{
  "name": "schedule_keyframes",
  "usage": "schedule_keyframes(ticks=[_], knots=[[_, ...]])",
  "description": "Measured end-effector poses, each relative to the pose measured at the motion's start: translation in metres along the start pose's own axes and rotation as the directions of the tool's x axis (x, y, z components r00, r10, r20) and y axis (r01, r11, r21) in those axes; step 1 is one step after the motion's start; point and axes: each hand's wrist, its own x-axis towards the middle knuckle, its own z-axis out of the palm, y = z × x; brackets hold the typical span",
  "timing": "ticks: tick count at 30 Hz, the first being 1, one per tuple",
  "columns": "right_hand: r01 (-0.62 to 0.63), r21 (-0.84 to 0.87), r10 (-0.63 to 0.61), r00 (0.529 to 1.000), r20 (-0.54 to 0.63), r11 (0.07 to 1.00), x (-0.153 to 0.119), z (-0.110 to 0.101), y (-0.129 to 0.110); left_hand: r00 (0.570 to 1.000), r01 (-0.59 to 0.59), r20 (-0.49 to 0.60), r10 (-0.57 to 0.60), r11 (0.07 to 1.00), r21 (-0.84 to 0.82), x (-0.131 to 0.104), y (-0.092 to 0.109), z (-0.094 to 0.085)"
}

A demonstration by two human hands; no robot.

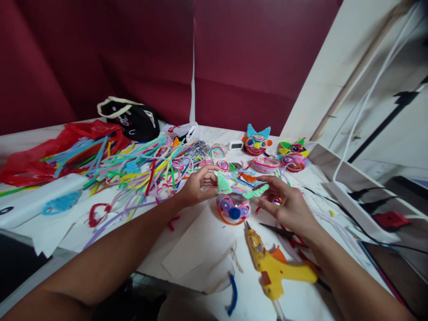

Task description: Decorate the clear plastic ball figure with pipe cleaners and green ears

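Note:
My left hand pinches a mint-green pipe-cleaner triangle at its edge. A second mint-green pipe-cleaner piece, seen nearly edge-on, is held between the thumb and fingers of my right hand. Just below and between the two pieces sits a round pipe-cleaner face on the table, with purple eyes, a blue round nose and an orange lower edge. A yellow glue gun lies in front of my right hand, its nozzle toward the face. Dark-bladed scissors lie partly under my right wrist.
Loose pipe cleaners are heaped at the left, beside a red plastic bag. Finished-looking faces and a small digital timer stand at the back. A white power strip with cables runs along the right. A black bag lies behind.

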Motion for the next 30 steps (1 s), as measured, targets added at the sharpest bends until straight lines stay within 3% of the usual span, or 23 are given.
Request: schedule_keyframes(ticks=[10, 30], knots=[[-0.069, 0.07, 0.071, 0.997, -0.032, 0.995, 0.001, -0.009, -0.006, 1.0, -0.006, 0.004, 0.006, 1.0, -0.002, 0.0, -0.005, 0.0], [-0.005, 0.049, 0.008, 0.998, -0.067, 0.999, 0.001, -0.018, -0.004, 1.0, 0.017, -0.012, -0.017, 0.999, 0.033, -0.001, -0.007, -0.001]])
